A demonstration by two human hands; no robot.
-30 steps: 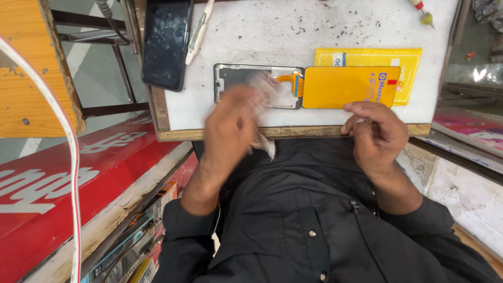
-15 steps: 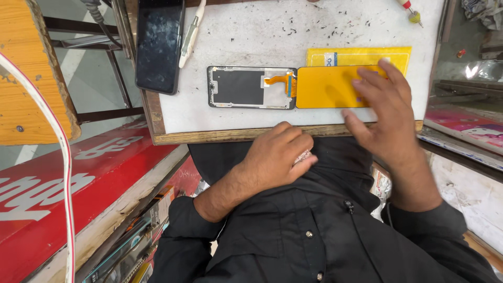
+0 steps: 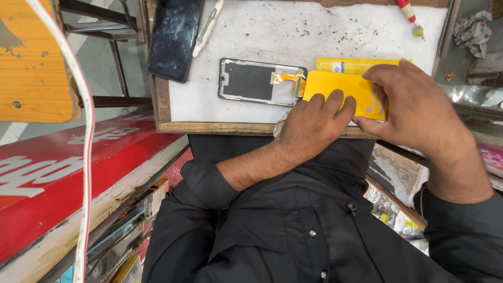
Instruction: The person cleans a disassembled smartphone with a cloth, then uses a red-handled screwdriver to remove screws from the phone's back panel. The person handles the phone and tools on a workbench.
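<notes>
Hands first, as I see them through the head camera: my left hand (image 3: 312,123) lies knuckles-up at the near edge of the white, speckled work board (image 3: 314,36), its fingers stretched forward and pressed flat on the lower left part of the flat yellow rectangular panel (image 3: 343,89). My right hand (image 3: 419,107) comes in from the right, fingers curled over the panel's right end with the thumb at its near edge, so it grips that end between thumb and fingers. Something pale peeks out under the left hand at the board's edge; I cannot tell what it is.

The yellow panel lies on the board just right of centre, joined by a short orange flex ribbon (image 3: 291,78) to the open phone frame with a dark inner plate and silver rim (image 3: 259,81), which lies flat to its left. Behind the panel, partly covered by it, sits a second yellow flat pack (image 3: 346,64).

Further left, a black glossy phone screen (image 3: 174,36) overhangs the board's left edge, and a slim white pry tool (image 3: 206,29) lies just beside it. At the far right corner rests a red-handled screwdriver with a yellow tip (image 3: 409,14). A white cable (image 3: 86,157) hangs down on the left over a red signboard (image 3: 63,173). Black shirt sleeves cover both my arms.
</notes>
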